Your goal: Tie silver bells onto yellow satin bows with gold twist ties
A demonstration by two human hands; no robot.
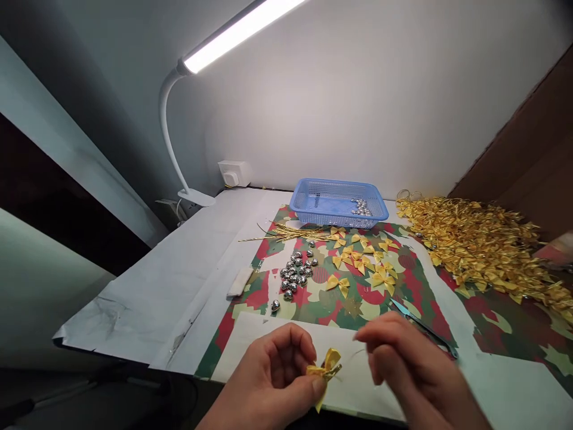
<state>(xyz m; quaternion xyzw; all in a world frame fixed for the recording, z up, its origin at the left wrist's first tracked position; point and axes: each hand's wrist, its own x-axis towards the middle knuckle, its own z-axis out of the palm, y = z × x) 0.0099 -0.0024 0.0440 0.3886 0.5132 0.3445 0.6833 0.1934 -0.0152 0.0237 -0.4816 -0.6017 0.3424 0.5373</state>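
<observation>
A yellow ribbon bow [330, 361] is pinched between the thumb and fingers of my left hand [280, 373], over the white paper near the table's front edge. To its right, my right hand [405, 364] is curled, slightly blurred, with a thin thread or wire end beside its fingertips; what its fingers hold is too small to make out. Silver bells [293, 275] lie in a loose cluster ahead of my left hand. Several yellow bows [338, 285] are spread to their right. Scissors or snips [423, 325] lie just beyond my right hand.
A blue basket [339, 218] with small silver pieces stands at the back, gold wire ties [290, 232] in front. A large heap of yellow bows [483, 245] covers the right side. A white block [240, 282] lies left. A lamp [165, 119] arches above; a blurred hand [557, 249] shows far right.
</observation>
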